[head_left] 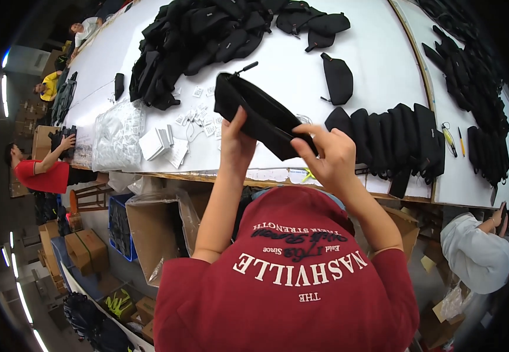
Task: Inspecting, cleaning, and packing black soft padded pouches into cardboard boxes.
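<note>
A black zip pouch [253,115] is held up over the near edge of the table, its long zip mouth gaping. My left hand [236,138] grips its lower left side, thumb up against the outer face. At the right end, my right hand [328,154] pinches the rim with thumb and fingers. A strap or zip pull sticks out at the pouch's upper left tip. The inside is dark, so its contents cannot be made out. Beside my right hand lies a row of black pouches [388,138], packed side by side.
A big heap of black pouches [207,35] covers the table's far left. Loose white tags [199,120], stacked white cards [156,144] and a pile of clear plastic bags [118,136] lie to the left. A yellow pen [461,142] is at right. Other people work around the tables.
</note>
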`<control>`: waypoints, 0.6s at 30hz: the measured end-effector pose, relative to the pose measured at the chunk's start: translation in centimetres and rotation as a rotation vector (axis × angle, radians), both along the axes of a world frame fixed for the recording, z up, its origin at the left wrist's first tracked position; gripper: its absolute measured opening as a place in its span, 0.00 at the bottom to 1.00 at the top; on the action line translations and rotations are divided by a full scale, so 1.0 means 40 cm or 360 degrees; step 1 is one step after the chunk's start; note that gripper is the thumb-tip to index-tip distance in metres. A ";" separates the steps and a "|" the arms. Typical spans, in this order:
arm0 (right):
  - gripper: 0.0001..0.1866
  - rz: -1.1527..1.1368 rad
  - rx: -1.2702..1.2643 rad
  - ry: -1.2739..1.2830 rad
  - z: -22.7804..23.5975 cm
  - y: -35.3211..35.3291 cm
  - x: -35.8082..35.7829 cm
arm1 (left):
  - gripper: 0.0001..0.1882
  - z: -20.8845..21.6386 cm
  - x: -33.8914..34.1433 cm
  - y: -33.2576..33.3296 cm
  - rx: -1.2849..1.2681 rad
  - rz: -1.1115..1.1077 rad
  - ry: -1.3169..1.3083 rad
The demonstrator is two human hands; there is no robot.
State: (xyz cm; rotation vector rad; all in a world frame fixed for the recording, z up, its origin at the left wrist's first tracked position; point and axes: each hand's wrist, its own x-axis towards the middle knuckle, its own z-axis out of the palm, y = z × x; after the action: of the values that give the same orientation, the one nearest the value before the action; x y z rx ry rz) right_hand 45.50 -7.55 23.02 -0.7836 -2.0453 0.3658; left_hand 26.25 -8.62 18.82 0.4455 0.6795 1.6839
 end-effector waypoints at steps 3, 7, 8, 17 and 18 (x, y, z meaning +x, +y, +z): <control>0.11 -0.0330 -0.0398 0.0218 -0.019 -0.013 0.001 | 0.17 0.027 0.002 0.014 -0.0286 0.0097 -0.0034; 0.17 -0.0175 -0.0515 -0.0002 -0.034 -0.013 0.023 | 0.17 0.058 0.017 0.017 -0.0192 0.0064 0.0235; 0.18 -0.0194 -0.0454 0.0040 -0.024 -0.010 0.030 | 0.17 0.056 0.017 0.019 -0.0215 0.0014 0.0293; 0.13 0.0162 -0.0795 0.0099 0.060 0.068 0.062 | 0.30 0.033 0.074 -0.032 -0.0508 -0.0813 0.0315; 0.12 0.0188 -0.0916 -0.0068 0.065 0.065 0.065 | 0.31 0.038 0.076 -0.035 -0.0523 -0.0878 0.0371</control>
State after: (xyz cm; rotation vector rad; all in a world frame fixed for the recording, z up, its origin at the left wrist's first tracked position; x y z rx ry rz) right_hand 48.10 -4.95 25.62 -1.0131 -2.0488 1.0420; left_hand 29.28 -10.03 20.34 0.5386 0.8911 0.9892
